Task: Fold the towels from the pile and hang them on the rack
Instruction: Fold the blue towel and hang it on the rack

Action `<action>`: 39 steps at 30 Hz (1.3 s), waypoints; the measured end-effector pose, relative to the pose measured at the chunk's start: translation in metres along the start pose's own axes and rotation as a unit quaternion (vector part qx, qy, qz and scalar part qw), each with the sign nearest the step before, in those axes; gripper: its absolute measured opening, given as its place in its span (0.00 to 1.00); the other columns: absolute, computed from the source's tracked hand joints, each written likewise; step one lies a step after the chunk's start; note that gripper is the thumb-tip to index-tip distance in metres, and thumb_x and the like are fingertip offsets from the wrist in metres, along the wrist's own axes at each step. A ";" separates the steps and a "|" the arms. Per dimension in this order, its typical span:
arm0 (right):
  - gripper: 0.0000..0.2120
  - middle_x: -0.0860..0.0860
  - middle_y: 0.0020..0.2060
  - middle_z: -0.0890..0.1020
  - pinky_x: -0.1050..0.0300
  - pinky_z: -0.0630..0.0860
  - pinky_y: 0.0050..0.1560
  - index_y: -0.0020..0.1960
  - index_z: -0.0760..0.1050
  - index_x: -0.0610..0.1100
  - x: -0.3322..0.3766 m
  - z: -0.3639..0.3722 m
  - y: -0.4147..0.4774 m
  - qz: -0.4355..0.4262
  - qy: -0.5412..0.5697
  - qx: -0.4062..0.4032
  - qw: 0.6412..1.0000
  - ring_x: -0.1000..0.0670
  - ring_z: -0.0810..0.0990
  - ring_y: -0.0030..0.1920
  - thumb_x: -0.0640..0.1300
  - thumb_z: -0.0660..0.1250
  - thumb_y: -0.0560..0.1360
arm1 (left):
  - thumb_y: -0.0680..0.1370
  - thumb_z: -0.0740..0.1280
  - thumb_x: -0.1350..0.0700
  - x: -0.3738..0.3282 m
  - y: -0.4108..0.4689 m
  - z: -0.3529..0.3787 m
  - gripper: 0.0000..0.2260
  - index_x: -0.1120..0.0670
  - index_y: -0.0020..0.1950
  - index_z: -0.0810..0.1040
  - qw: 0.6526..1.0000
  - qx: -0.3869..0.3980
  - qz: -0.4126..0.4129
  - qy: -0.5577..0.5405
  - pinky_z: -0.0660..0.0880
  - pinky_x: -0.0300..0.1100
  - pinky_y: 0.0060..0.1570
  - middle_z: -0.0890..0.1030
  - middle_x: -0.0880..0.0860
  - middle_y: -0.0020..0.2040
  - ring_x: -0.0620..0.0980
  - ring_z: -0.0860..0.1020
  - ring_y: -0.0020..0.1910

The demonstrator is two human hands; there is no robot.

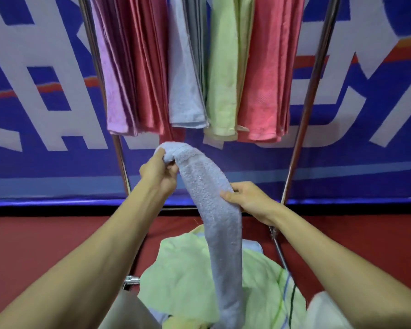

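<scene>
Starting nearest us, the pile of towels lies between the rack's legs; from it the blue towel runs lengthwise up and away from us; our right hand pinches its right edge midway; our left hand, farther off, grips its top end, just below the hung towels on the rack.

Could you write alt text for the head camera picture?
The left hand grips the top of a light blue towel and the right hand pinches it lower down, above a pile of pale green towels. Behind, folded towels hang on a metal rack.
</scene>
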State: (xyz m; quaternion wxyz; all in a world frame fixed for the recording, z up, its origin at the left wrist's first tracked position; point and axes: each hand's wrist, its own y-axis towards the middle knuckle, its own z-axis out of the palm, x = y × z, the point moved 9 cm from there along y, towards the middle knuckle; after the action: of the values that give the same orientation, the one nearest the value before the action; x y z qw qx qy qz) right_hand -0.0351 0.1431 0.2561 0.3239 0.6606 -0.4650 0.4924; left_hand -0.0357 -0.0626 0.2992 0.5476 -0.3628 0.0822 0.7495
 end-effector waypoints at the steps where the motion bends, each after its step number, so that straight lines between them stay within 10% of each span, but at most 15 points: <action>1: 0.15 0.47 0.39 0.79 0.53 0.70 0.44 0.47 0.78 0.31 -0.010 0.002 0.001 0.001 -0.032 0.010 0.999 0.51 0.74 0.41 0.45 0.69 0.75 | 0.80 0.63 0.65 0.009 0.010 -0.012 0.02 0.60 0.48 0.73 1.000 -0.011 -0.011 -0.013 0.70 0.33 0.19 0.78 0.53 0.33 0.42 0.74 0.18; 8: 0.18 0.54 0.26 0.65 0.58 0.59 0.31 0.30 0.66 0.46 -0.022 0.005 0.007 -0.017 -0.298 0.040 0.954 0.55 0.60 0.29 0.45 0.69 0.75 | 0.80 0.59 0.66 0.063 0.034 -0.081 0.09 0.54 0.52 0.75 0.994 -0.088 -0.067 -0.009 0.76 0.32 0.28 0.72 0.49 0.19 0.42 0.70 0.15; 14: 0.05 0.60 0.23 0.73 0.69 0.63 0.30 0.41 0.78 0.43 -0.001 -0.021 0.009 -0.079 -0.139 -0.111 0.981 0.61 0.68 0.27 0.42 0.69 0.76 | 0.80 0.56 0.64 0.089 0.029 -0.074 0.10 0.61 0.57 0.74 0.988 0.004 -0.109 0.108 0.80 0.46 0.43 0.81 0.56 0.42 0.51 0.81 0.39; 24: 0.09 0.45 0.39 0.84 0.60 0.74 0.40 0.47 0.82 0.37 0.011 -0.025 0.006 -0.081 0.008 -0.169 0.982 0.54 0.79 0.38 0.42 0.74 0.71 | 0.78 0.49 0.31 0.168 -0.032 -0.075 0.28 0.45 0.62 0.79 0.806 0.261 -0.292 0.445 0.74 0.55 0.59 0.82 0.49 0.59 0.52 0.79 0.60; 27: 0.10 0.46 0.39 0.84 0.57 0.74 0.36 0.47 0.82 0.37 0.002 -0.038 0.009 -0.048 0.059 -0.232 0.970 0.53 0.79 0.36 0.42 0.75 0.70 | 0.74 0.44 0.27 0.160 -0.038 -0.065 0.35 0.45 0.63 0.78 0.806 0.267 -0.281 0.448 0.74 0.55 0.57 0.83 0.49 0.57 0.51 0.80 0.58; 34: 0.08 0.45 0.37 0.84 0.53 0.79 0.39 0.37 0.81 0.41 -0.029 -0.051 0.007 0.045 0.195 -0.327 0.924 0.47 0.81 0.36 0.44 0.78 0.67 | 0.77 0.68 0.47 0.143 -0.047 -0.059 0.18 0.56 0.61 0.79 0.772 0.299 -0.224 0.514 0.75 0.52 0.62 0.83 0.53 0.56 0.52 0.80 0.58; 39: 0.11 0.40 0.43 0.84 0.51 0.82 0.39 0.45 0.80 0.37 -0.038 -0.041 0.003 0.107 0.265 -0.280 0.916 0.43 0.84 0.38 0.45 0.75 0.72 | 0.77 0.68 0.55 0.118 -0.047 -0.040 0.11 0.62 0.54 0.81 0.821 0.289 -0.121 0.476 0.74 0.48 0.54 0.84 0.57 0.52 0.52 0.81 0.49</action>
State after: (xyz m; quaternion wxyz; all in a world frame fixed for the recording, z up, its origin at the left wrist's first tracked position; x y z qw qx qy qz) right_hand -0.0556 0.1896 0.2328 0.5528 0.3345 -0.5488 0.5304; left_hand 0.0076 0.0241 0.2081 0.6060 -0.5067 0.5014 0.3530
